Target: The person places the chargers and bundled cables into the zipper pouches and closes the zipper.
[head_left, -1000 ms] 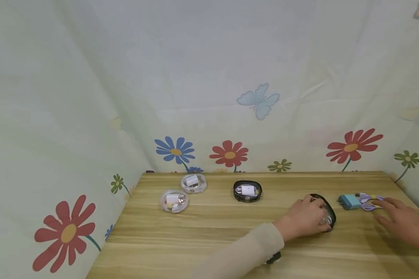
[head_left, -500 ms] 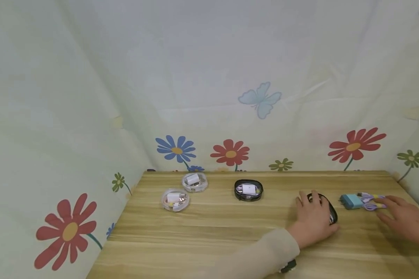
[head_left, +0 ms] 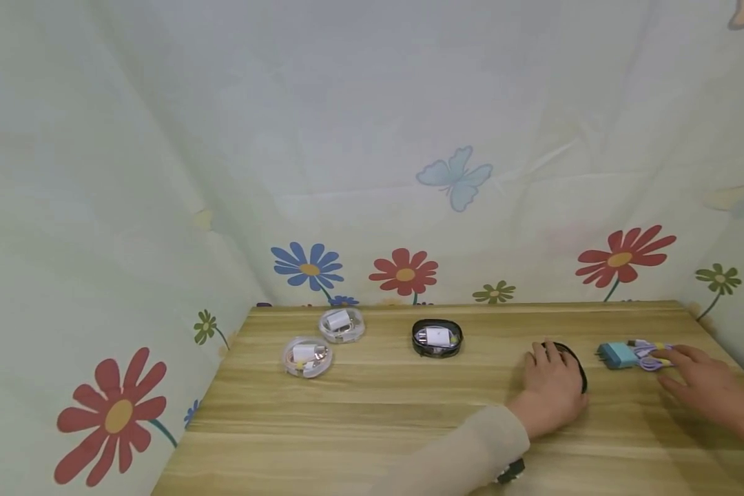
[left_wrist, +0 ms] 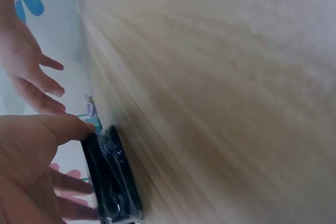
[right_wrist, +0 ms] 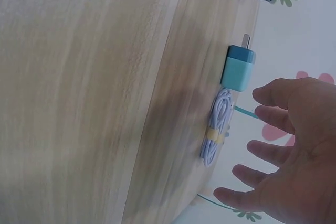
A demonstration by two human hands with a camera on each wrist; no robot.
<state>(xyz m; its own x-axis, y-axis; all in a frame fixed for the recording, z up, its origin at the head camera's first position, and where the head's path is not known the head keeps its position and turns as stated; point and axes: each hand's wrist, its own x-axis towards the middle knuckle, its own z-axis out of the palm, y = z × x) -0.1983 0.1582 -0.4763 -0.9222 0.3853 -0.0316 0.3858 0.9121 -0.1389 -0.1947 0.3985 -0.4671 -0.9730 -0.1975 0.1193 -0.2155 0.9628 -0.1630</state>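
In the head view my left hand (head_left: pixel 552 389) covers most of a black oval case (head_left: pixel 574 358) on the table. Its fingertips reach the far rim. The left wrist view shows the thumb on one end of the black case (left_wrist: pixel 113 174) and fingers farther along its edge, holding it. My right hand (right_wrist: pixel 286 156) hovers with fingers spread, holding nothing, beside a coiled lilac cable (right_wrist: pixel 216 124) with a yellow tie. A teal charger plug (right_wrist: pixel 239 67) lies at the cable's end, prongs toward the black case.
Left of my hands, another black case (head_left: pixel 437 337) with a white charger stands on the wooden table (head_left: pixel 384 406). Two clear cases with white chargers, one nearer (head_left: pixel 307 356) and one farther (head_left: pixel 342 324), sit at the left. A flowered curtain (head_left: pixel 359 172) borders the table.
The left hand has gone from a tight hold with bent fingers to lying more spread over the black case, which has shifted slightly left. The right hand stays beside the cable.
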